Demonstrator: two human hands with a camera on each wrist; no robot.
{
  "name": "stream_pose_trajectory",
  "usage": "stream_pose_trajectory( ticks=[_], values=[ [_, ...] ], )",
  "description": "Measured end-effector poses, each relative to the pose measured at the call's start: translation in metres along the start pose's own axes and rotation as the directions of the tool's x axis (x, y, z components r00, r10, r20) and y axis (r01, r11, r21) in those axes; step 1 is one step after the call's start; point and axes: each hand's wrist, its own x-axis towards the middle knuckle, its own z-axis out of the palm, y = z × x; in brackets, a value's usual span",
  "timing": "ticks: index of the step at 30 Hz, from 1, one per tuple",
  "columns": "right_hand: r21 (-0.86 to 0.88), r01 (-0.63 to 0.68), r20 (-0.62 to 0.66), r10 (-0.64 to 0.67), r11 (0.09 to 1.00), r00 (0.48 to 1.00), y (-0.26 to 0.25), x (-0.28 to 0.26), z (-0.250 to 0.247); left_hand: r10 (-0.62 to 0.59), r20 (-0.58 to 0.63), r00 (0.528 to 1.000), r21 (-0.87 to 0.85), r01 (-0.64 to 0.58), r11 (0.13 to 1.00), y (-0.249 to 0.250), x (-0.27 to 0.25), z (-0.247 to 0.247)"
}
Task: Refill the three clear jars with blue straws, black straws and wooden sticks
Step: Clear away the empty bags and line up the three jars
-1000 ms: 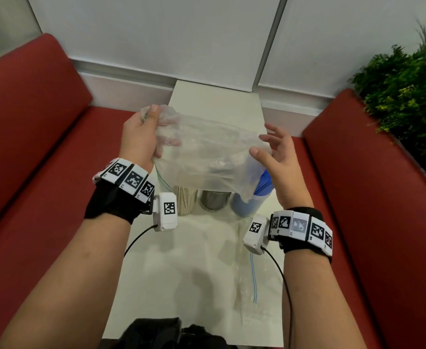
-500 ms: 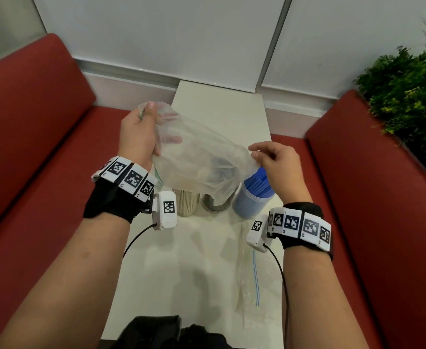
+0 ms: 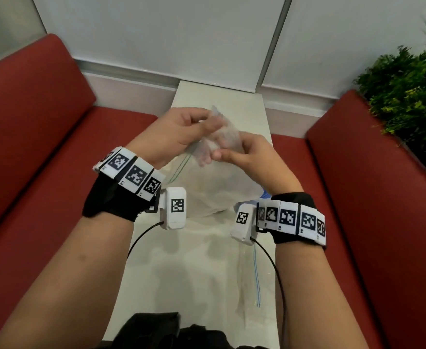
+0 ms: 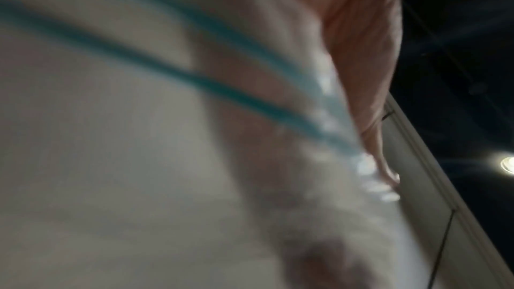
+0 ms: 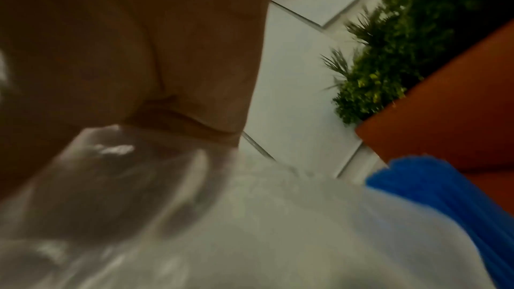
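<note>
Both hands hold a clear plastic bag above the white table.

The clear plastic bag (image 3: 214, 182) hangs over the middle of the table (image 3: 171, 268), and its gathered top is pinched between the two hands. The left hand (image 3: 181, 132), at about 11 o'clock from the bag, has fingers curled around the crumpled top. The right hand (image 3: 244, 152), at about 1 o'clock, pinches the same part with thumb and fingers. A green zip line (image 3: 179, 170) runs down the left edge of the bag. At 4 o'clock from the bag, blue straws (image 5: 445, 195) stand just beside it, mostly hidden behind the right wrist in the head view. A second, flat bag (image 3: 252, 280) with a blue line lies on the table at 5 o'clock, nearer to the person. Red seats (image 3: 43, 152) are at 9 and 3 o'clock, and a green plant (image 3: 408, 96) at 2 o'clock.
</note>
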Motion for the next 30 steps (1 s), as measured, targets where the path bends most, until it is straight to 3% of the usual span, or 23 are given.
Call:
stream_pose_trajectory(
  ticks=[3, 5, 7, 9, 11, 14, 16, 19, 21, 23, 25, 27, 30],
  values=[
    [0.259, 0.039, -0.236, 0.024, 0.965, 0.972, 0.008, -0.002, -0.007, 0.038, -0.023, 0.999, 0.04, -0.037, 0.999, 0.006, -0.011, -0.017],
    [0.394, 0.065, -0.371, 0.095, 0.917, 0.924, 0.016, -0.007, -0.02, 0.014, 0.055, 0.998, 0.189, -0.024, 0.982, 0.003, -0.018, -0.04],
    [0.499, 0.098, -0.421, 0.142, 0.861, 0.896, 0.023, -0.011, -0.031, -0.092, 0.126, 0.988, 0.379, 0.037, 0.925, -0.005, -0.019, -0.057],
    [0.527, 0.124, -0.446, 0.15, 0.84, 0.882, 0.027, -0.015, -0.036, -0.177, 0.092, 0.98, 0.55, 0.098, 0.83, -0.014, -0.015, -0.062],
    [0.534, 0.11, -0.445, 0.167, 0.839, 0.88, 0.03, -0.019, -0.036, -0.184, 0.041, 0.982, 0.576, 0.128, 0.808, -0.024, -0.011, -0.059],
    [0.537, 0.059, -0.448, 0.225, 0.842, 0.866, 0.034, -0.027, -0.039, -0.099, -0.069, 0.993, 0.409, 0.119, 0.905, -0.035, -0.01, -0.054],
    [0.43, 0.027, -0.493, 0.21, 0.902, 0.844, 0.038, -0.032, -0.044, -0.03, -0.179, 0.983, 0.115, 0.051, 0.992, -0.041, -0.011, -0.056],
    [0.317, 0.021, -0.533, 0.16, 0.948, 0.831, 0.048, -0.035, -0.045, 0.063, -0.341, 0.938, -0.212, -0.141, 0.967, -0.042, -0.009, -0.054],
    [0.365, 0.066, -0.546, 0.156, 0.929, 0.823, 0.048, -0.035, -0.042, 0.026, -0.375, 0.927, -0.345, -0.165, 0.924, -0.044, -0.002, -0.049],
    [0.478, 0.14, -0.553, 0.174, 0.867, 0.815, 0.049, -0.036, -0.042, -0.138, -0.265, 0.954, -0.358, 0.036, 0.933, -0.043, 0.001, -0.043],
    [0.544, 0.196, -0.571, 0.189, 0.816, 0.799, 0.05, -0.036, -0.046, -0.258, -0.086, 0.962, -0.182, 0.24, 0.954, -0.047, -0.003, -0.038],
    [0.565, 0.222, -0.576, 0.188, 0.795, 0.795, 0.053, -0.036, -0.051, -0.224, -0.02, 0.974, -0.061, 0.222, 0.973, -0.055, -0.008, -0.036],
    [0.603, 0.096, -0.428, 0.219, 0.792, 0.877, 0.059, -0.033, -0.051, -0.123, -0.202, 0.972, -0.155, 0.092, 0.984, -0.058, -0.007, -0.032]
  ],
)
